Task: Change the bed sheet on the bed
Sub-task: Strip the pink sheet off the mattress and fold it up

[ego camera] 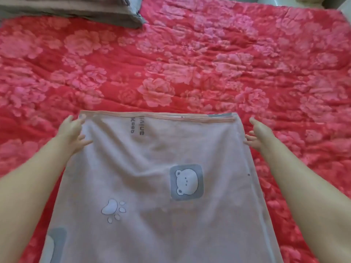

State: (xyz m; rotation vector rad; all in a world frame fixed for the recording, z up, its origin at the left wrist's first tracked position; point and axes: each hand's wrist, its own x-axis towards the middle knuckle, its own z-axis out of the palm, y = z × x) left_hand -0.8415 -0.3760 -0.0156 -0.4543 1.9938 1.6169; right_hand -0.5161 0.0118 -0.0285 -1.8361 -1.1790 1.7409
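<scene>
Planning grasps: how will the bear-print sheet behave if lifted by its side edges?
Likely floppy: the bear-print sheet drapes with soft wrinkles between the left hand and right hand, so the middle should sag. Probably light; it looks thin. The folded layers at its far hem may slide apart.

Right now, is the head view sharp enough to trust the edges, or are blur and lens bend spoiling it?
Head view: light is soft and even, no glare or hard shadow; the folded pale pink bear-print sheet is fairly crisp; the left hand and right hand are smeared, grip unreadable; the grey pillow and the far edge of the red floral quilt are blurred and bowed.
</scene>
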